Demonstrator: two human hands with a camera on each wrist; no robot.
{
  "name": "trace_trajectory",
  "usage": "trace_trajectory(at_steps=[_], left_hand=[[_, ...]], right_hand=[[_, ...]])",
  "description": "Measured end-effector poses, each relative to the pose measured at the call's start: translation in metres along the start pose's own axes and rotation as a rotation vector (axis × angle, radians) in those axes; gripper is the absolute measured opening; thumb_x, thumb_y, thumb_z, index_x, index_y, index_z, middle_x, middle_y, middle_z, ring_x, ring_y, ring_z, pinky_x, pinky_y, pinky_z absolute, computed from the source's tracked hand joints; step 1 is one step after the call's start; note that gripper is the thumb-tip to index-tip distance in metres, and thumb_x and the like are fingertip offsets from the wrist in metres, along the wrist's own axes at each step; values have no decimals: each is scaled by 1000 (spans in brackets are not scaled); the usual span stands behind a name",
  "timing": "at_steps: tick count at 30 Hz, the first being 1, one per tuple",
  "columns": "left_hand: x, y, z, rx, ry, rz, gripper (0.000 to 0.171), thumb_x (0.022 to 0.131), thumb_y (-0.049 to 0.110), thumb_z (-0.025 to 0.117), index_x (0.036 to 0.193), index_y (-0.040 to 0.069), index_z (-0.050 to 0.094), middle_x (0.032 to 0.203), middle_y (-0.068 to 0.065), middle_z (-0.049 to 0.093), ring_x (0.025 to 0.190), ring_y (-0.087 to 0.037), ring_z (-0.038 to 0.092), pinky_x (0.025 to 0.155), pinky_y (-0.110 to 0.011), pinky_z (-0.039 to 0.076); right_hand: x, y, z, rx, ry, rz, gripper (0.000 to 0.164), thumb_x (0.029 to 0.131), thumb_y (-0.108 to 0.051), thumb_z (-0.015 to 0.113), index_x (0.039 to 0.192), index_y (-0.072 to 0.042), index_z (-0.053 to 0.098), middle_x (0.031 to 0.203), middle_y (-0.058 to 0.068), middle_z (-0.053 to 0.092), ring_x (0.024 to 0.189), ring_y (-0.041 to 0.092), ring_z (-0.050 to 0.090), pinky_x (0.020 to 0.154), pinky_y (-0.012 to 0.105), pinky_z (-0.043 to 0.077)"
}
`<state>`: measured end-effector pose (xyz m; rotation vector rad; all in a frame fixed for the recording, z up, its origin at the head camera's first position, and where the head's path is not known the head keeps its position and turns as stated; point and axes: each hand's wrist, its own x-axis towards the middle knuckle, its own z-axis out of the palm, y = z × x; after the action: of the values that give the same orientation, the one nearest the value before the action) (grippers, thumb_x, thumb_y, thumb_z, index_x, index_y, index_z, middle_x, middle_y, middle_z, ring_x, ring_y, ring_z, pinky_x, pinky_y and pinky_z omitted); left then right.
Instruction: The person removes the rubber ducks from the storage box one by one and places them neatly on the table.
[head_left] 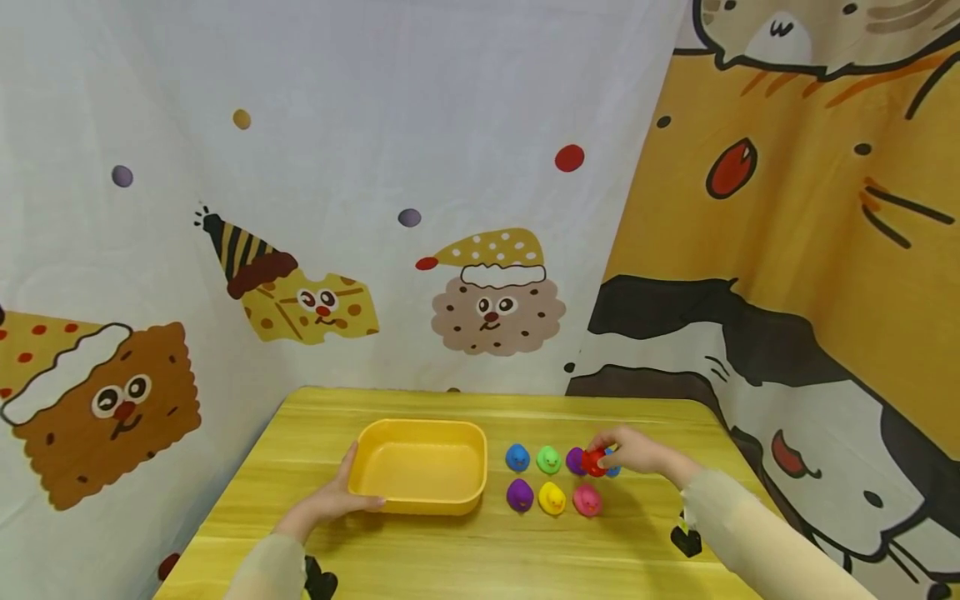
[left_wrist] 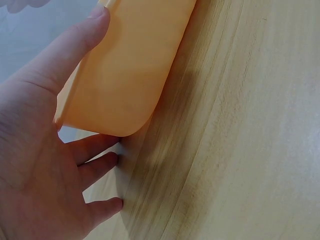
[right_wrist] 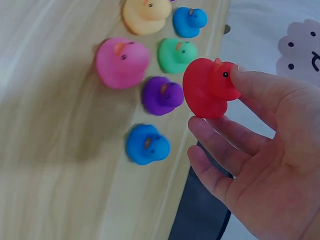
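Observation:
My left hand [head_left: 337, 500] holds the near left corner of an orange-yellow plastic tub [head_left: 418, 505]. Its thumb lies along the rim, and the other fingers spread around the tub's end, close to the tabletop. My right hand [head_left: 633, 450] pinches a red rubber duck [right_wrist: 202, 90] between thumb and fingers, above the other ducks. Nearest to it are a purple duck [right_wrist: 162, 96] and a blue duck [right_wrist: 146, 145], the latter partly hidden by the hand in the head view. A pink duck [head_left: 587, 500] sits in the near row.
More rubber ducks stand in two rows right of the tub: blue [head_left: 517, 457] and green [head_left: 549, 460] at the back, purple [head_left: 520, 496] and yellow [head_left: 552, 498] nearer. The wooden table [head_left: 450, 554] meets printed cloth hangings [head_left: 480, 100] behind and at the sides.

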<state>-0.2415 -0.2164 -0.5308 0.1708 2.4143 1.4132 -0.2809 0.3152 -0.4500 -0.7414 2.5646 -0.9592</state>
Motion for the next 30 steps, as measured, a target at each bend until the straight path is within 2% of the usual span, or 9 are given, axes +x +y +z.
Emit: trace_trajectory(at_steps=[11, 15, 18, 25, 30], left_hand=[[-3, 5, -1, 28, 3, -28, 125, 81, 35, 79, 151, 6, -20, 153, -33, -15, 135, -59, 13, 105, -69, 17], [-2, 3, -1, 30, 7, -26, 126, 80, 34, 80, 151, 7, -20, 153, -35, -11, 134, -60, 14, 105, -69, 19], [-1, 3, -1, 28, 11, -26, 125, 80, 33, 80, 151, 7, -19, 153, -35, -10, 135, -59, 14, 105, -69, 19], [1, 2, -1, 33, 13, -17, 124, 80, 33, 79, 151, 6, -19, 154, -34, -11, 136, -58, 14, 106, -68, 18], [1, 2, -1, 36, 10, -26, 126, 79, 34, 80, 151, 6, -19, 154, -35, -11, 135, -58, 15, 106, -68, 18]], right_hand=[[-21, 30, 7, -18, 24, 22, 20, 83, 0, 67, 103, 6, 66, 100, 13, 67, 89, 27, 60, 73, 32, 52], [-27, 36, 11, -43, 26, 42, 19, 83, 0, 68, 101, 4, 67, 101, 12, 67, 93, 30, 59, 78, 39, 51], [-29, 41, 15, -48, 22, 59, 18, 83, 0, 69, 100, 3, 67, 101, 12, 66, 93, 30, 58, 78, 40, 51], [-31, 56, 23, -65, 8, 83, 19, 81, 2, 69, 100, 3, 66, 99, 10, 66, 86, 22, 55, 74, 30, 49], [-32, 60, 26, -59, 1, 90, 21, 78, 4, 68, 99, 4, 67, 98, 11, 66, 89, 27, 57, 77, 36, 50]])
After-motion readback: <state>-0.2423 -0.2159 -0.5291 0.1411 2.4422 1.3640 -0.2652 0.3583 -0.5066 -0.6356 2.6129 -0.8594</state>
